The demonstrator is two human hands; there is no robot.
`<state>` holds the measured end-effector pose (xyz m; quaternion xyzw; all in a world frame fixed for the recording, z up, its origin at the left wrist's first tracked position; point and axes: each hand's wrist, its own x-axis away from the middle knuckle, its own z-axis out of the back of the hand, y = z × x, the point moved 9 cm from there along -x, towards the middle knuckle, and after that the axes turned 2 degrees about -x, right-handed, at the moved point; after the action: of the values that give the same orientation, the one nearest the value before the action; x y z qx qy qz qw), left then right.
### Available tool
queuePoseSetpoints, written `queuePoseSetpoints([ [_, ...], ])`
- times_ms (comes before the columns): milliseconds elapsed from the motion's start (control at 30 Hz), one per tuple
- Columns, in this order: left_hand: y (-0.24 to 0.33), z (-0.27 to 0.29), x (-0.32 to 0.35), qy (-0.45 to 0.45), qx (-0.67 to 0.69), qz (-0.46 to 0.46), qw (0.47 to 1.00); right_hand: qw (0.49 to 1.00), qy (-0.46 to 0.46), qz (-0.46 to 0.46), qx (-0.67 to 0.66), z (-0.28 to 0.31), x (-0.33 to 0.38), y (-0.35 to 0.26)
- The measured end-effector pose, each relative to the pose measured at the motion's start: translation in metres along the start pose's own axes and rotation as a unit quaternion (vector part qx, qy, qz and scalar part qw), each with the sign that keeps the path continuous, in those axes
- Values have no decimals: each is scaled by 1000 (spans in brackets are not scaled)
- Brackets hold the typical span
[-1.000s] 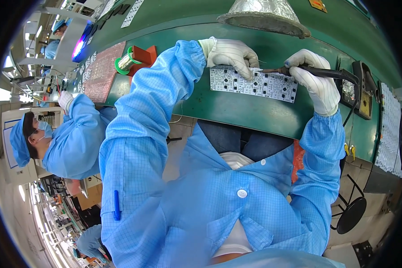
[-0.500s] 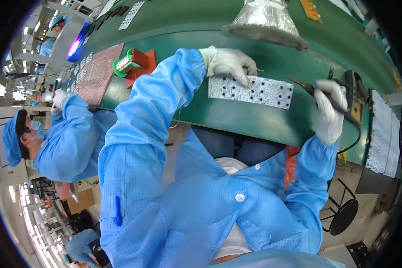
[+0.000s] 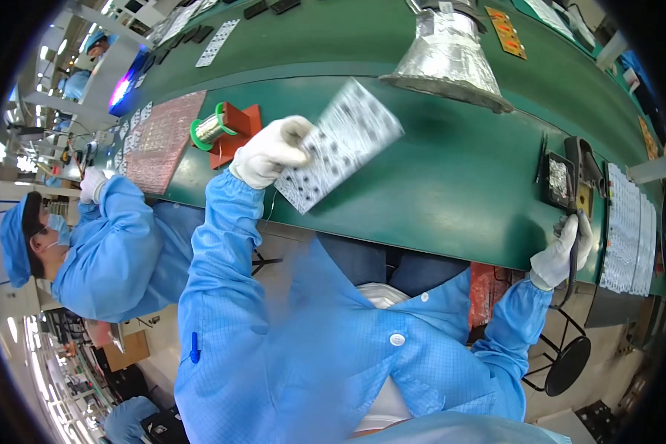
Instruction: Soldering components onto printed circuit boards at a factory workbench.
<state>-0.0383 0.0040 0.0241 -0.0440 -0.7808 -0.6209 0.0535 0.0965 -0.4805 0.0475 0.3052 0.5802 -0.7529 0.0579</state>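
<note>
My left hand (image 3: 275, 152), in a white glove, grips a white circuit board panel (image 3: 344, 144) dotted with small black parts. The panel is tilted above the green bench and slightly blurred. At the bench's right side my gloved right hand (image 3: 564, 253) is closed on a soldering iron (image 3: 574, 240) with a dark handle. The iron points into its stand (image 3: 587, 166), so its tip is hidden. Beside the stand sits a small dark tray (image 3: 557, 180) of silvery material. Left of my left hand, a green-rimmed solder spool (image 3: 211, 129) rests on a reddish-brown holder (image 3: 238, 122).
A foil-covered hood (image 3: 448, 63) hangs over the bench's far side. Stacked white panels (image 3: 629, 229) lie at far right. Pink bubble wrap (image 3: 163, 140) lies at left, near a co-worker in blue (image 3: 118, 248). A round black stool (image 3: 568, 366) stands at lower right.
My left hand has lifted the circuit board panel off the bench and swung it left. My right hand has drawn the soldering iron back from the panel to its stand.
</note>
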Motion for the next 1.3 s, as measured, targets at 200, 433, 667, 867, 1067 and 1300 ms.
queuePoseSetpoints([
  [200,20,53,-49,173,48,8,984,999,-10,-41,-27,-6,2,20],
  [433,82,63,-199,220,-438,-61,869,999,-40,-24,-11,-15,9,16],
  [667,84,107,-277,186,-713,-2,676,998,-60,-27,-17,-26,11,14],
  [867,72,104,-283,157,-662,6,733,998,-48,-37,8,-21,7,15],
  [1067,77,126,-280,190,-671,14,716,998,-66,-11,23,-27,7,7],
  [1300,64,126,-250,376,-372,-30,848,997,-73,-31,11,-23,3,-1],
])
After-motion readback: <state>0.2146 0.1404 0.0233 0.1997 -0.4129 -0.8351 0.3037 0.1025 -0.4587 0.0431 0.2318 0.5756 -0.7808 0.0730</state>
